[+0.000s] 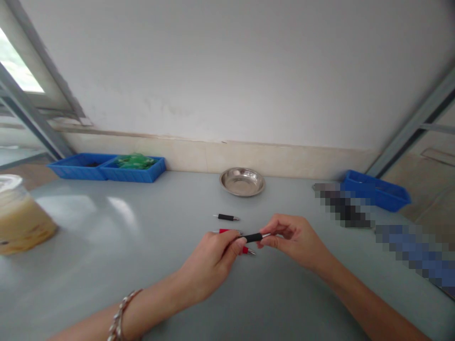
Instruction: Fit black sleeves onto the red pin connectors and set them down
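Note:
A short pen barrel with a black grip (253, 237) and a silver tip is held level between my two hands, above the table. My left hand (216, 255) pinches its left end with thumb and fingers. At the other end, the thumb and fingertips of my right hand (293, 239) close on the silver tip. Just beyond my hands lies a similar black pen part (228, 217), a thin end showing on its left. A red pen part (224, 231) and a second red pen part (250, 251) are partly covered by my left hand.
A round steel dish (242, 183) sits near the wall. Two joined blue trays stand at the back left, one with green material (137, 162) inside. Another blue tray (394, 199) is at the back right, near blurred items. A plastic cup (24, 218) stands at the left.

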Demonstrator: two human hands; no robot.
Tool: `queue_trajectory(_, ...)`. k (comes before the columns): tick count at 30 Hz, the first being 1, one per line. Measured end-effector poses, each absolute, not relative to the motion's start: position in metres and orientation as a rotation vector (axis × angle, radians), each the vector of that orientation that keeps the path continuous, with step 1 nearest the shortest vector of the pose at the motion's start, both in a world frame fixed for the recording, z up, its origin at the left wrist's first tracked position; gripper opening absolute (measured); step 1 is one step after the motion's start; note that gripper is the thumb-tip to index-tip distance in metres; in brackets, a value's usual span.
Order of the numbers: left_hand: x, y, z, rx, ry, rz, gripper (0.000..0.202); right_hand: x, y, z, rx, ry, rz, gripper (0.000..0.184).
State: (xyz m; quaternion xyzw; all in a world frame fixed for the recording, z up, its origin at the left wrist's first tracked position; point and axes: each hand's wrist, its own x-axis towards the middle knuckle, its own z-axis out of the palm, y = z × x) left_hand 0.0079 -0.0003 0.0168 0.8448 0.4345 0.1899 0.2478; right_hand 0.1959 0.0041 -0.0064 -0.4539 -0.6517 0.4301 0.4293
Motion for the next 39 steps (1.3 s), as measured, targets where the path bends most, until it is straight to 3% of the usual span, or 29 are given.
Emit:
queue_trajectory(9,0.006,0.005,0.011,2.292,1.154,0.630,0.029,0.193,0.003,-0.011,-1.171,-1.703,0.913,0.008)
queue_trajectory(23,0.004,0.014,0.016,1.646,0.986,0.410,0.046,0.195,-0.002,-0.007,-1.049,-1.809,0.639,0.007)
queue_trajectory(34,0.003,0.009,0.022,2.089,1.034,0.563,0.035,0.189,0.000,-0.010,-1.100,-1.547,1.013,0.013)
queue_trajectory(39,0.003,0.010,0.016,1.866,0.999,0.520,0.039,0.189,-0.001,-0.011,-1.092,-1.588,0.914,0.013)
